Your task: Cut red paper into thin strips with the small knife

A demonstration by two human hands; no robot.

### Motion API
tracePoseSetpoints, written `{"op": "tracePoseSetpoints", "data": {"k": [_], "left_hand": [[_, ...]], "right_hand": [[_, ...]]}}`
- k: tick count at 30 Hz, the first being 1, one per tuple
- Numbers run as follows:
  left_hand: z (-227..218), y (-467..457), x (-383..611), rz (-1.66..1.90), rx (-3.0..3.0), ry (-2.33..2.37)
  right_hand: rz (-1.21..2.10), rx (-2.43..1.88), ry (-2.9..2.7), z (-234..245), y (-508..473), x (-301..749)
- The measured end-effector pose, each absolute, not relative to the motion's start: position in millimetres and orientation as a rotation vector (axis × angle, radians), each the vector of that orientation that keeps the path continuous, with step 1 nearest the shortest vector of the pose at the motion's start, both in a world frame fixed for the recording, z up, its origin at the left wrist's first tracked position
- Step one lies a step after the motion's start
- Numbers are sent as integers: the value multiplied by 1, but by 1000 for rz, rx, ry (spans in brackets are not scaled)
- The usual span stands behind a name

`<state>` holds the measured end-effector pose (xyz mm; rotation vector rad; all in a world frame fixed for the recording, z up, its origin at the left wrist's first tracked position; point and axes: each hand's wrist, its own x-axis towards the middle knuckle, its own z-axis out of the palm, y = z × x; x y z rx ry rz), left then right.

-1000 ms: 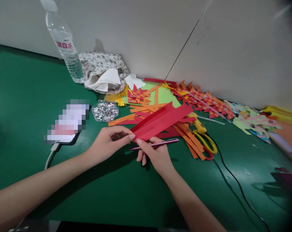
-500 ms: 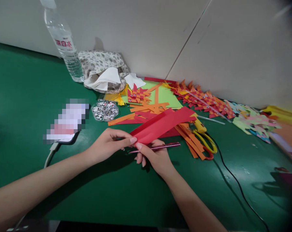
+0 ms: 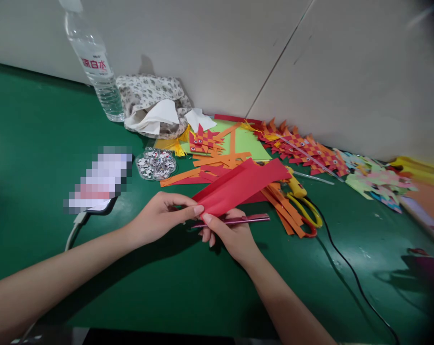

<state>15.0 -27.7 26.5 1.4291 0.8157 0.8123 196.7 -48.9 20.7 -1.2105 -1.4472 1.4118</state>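
Note:
A folded strip of red paper is held up over the table, its far end reaching above the heap of paper strips. My left hand pinches its near left corner between thumb and fingers. Close beside it, my right hand grips the near edge of the same paper with its thumb on top. A slim, shiny pink pen-like tool also lies in my right hand, across the fingers, its thin tip pointing left. Part of the right fingers is hidden behind the paper.
Orange strips and scissors with yellow handles lie right of the paper. Behind are woven red-orange paper fish, a box of googly eyes, a tissue pouch and a water bottle. A charging phone lies left.
Almost nothing differs. The red paper's far end has shifted very slightly, and the pen-like tool has tilted a little in my right hand.

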Motion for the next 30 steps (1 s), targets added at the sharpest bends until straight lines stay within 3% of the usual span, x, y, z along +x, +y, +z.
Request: {"op": "tracePoseSetpoints", "data": {"k": [6, 10, 19, 30], "left_hand": [[22, -15, 3, 894, 1812, 1104], [12, -2, -7, 773, 2286, 997], [8, -8, -8, 813, 2534, 971], [7, -1, -14, 502, 2838, 669]], "right_hand": [[1571, -1248, -1429, 26, -51, 205], [1785, -1115, -1440, 33, -54, 215], [1256, -1059, -1140, 28, -42, 210], [1062, -1272, -1110, 20, -40, 207]]}}
